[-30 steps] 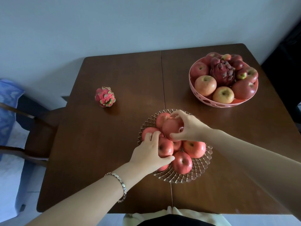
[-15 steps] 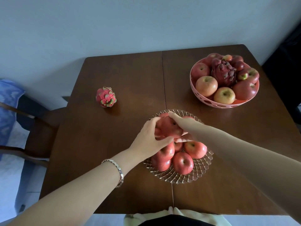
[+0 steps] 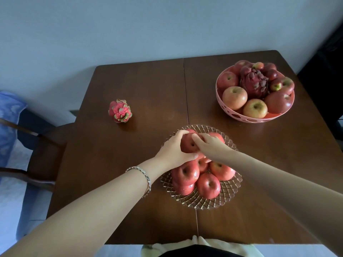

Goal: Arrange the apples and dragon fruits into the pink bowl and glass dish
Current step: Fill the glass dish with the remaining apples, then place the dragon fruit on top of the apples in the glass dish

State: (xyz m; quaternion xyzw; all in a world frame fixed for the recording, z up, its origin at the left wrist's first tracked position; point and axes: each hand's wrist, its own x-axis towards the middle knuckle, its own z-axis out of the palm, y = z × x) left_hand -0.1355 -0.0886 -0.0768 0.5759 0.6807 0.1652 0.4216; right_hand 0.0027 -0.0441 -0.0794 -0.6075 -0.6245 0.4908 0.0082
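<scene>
We see both hands meeting over the glass dish [image 3: 229,190], which sits on the near middle of the desk [image 3: 130,164]. The left hand [image 3: 173,152] has its fingers [image 3: 179,133] curled round the top apple [image 3: 189,145] from the left, thumb below. The right hand [image 3: 212,147] closes on the same fruit from the right, its fingers bent over the crown. The apple sits atop the heap, held between the two hands. Under it lie the other apples [image 3: 208,185] in the dish, packed touching one another.

At the far right of the desk stands the pink bowl [image 3: 241,115], full of mixed apples [image 3: 234,97] ringed about a dark dragon fruit [image 3: 254,84]. One small dragon fruit [image 3: 120,111] lies alone on the bare wood at the left, well apart from both vessels. We note a metal bracelet [image 3: 146,179] on the left wrist and a wooden chair [image 3: 37,145] beside the desk's left edge.
</scene>
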